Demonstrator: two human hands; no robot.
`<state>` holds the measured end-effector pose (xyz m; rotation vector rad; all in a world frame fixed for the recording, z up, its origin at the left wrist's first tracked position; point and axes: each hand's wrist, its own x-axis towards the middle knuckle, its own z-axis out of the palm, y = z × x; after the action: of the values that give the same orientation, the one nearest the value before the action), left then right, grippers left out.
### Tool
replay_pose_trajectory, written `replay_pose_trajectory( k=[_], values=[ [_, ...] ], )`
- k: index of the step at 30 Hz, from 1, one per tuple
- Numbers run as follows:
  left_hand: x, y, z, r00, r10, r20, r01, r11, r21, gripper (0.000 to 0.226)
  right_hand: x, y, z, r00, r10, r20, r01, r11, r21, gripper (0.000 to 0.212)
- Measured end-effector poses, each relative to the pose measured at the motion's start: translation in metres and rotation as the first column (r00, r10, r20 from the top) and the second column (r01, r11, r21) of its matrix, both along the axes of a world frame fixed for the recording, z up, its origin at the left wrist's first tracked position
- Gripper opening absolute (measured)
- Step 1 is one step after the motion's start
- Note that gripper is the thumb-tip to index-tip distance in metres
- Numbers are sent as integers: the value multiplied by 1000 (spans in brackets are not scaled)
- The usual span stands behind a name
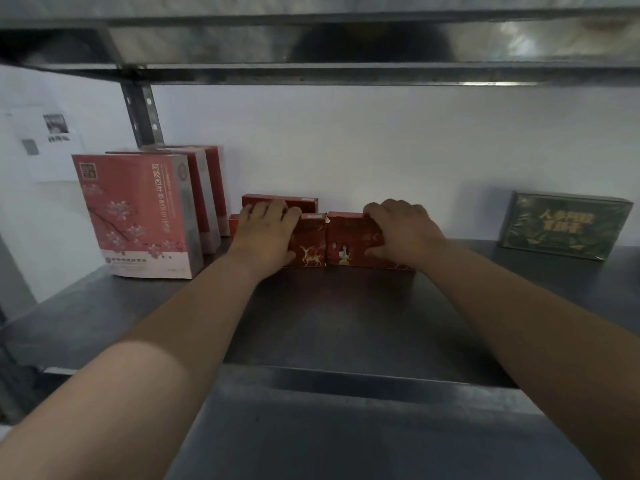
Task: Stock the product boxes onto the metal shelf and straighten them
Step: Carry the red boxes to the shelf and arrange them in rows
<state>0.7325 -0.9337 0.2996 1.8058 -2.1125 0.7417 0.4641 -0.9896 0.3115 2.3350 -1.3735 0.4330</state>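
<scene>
Two small red boxes stand side by side on the metal shelf point(346, 313). My left hand point(266, 233) lies over the left red box point(310, 244), which shows a deer picture. My right hand point(401, 230) grips the right red box point(349, 240) by its top and right end. Behind the left box stands another red box point(301, 201), close to the white wall. Left of them, three tall pink boxes point(138, 216) with blossom print stand upright in a row.
A dark green box point(561, 225) leans against the wall at the far right of the shelf. An upper shelf point(311, 50) hangs low overhead, with its bracket point(143, 112) at the left. A paper notice point(48, 140) is stuck on the left wall.
</scene>
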Motion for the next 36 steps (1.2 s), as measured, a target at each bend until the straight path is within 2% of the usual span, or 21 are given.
replay_pose_trajectory(
  k=[6,14,19,36],
  values=[
    [0,-10,-11,998,36,-43,-37,999,-17,80,9,-30,-3,998,-63,-4,63,998,-6,71],
    [11,-20,-24,993,75,-92,-80,996,-48,84,23,-52,-32,990,-92,104,98,994,-51,75],
    [10,-24,-26,990,87,-111,-93,994,-51,83,28,-54,-37,985,-134,106,139,989,-45,80],
    [14,-21,-31,988,109,-110,-116,992,-54,87,30,-48,-40,982,-186,19,186,982,-33,76]
  ],
)
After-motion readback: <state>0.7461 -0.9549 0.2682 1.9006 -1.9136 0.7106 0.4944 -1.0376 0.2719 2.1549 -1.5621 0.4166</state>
